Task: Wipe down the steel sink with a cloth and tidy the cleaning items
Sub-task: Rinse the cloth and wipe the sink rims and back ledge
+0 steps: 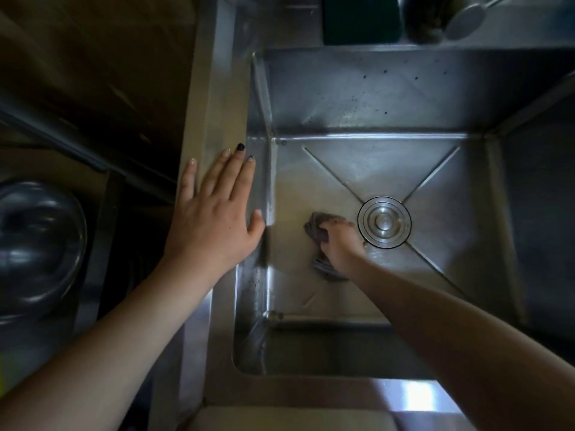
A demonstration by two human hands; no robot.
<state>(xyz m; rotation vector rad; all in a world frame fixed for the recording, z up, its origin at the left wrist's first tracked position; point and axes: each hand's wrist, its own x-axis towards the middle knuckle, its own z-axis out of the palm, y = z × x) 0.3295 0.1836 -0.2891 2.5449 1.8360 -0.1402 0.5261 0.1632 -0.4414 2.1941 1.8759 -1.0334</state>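
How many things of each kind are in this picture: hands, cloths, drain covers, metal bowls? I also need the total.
Hands: 2 (left hand flat on the sink rim, right hand gripping the cloth)
Cloths: 1
Drain covers: 1
Metal bowls: 1
Total: 5

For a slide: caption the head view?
Right hand holds a cloth on the sink floor beside the drain; left hand flat on the rim.

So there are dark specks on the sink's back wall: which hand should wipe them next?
Right. The right hand grips the cloth on the sink floor, below those specks; the left hand lies flat on the rim, holding nothing.
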